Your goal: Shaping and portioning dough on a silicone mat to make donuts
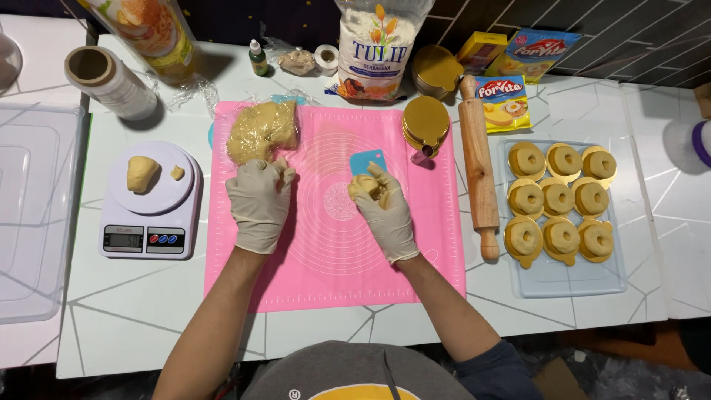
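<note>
A big lump of yellow dough (261,132) in clear wrap lies at the far left of a pink baking mat (333,267). My gloved left hand (258,203) rests just below that lump, fingers curled, touching its lower edge. My gloved right hand (384,210) holds a small piece of dough (363,187) over the mat's middle. A blue scraper (366,160) lies right behind that hand. On the white kitchen scale (148,200) to the left sit two small dough pieces (142,173).
A wooden rolling pin (478,169) lies right of the mat. A tray (566,278) holds several ring-shaped dough pieces (561,200) on gold cards. Stacked gold cards (426,122), a flour bag (374,52), margarine packets (503,100), a film roll (111,81) and a clear bin (37,215) surround the mat.
</note>
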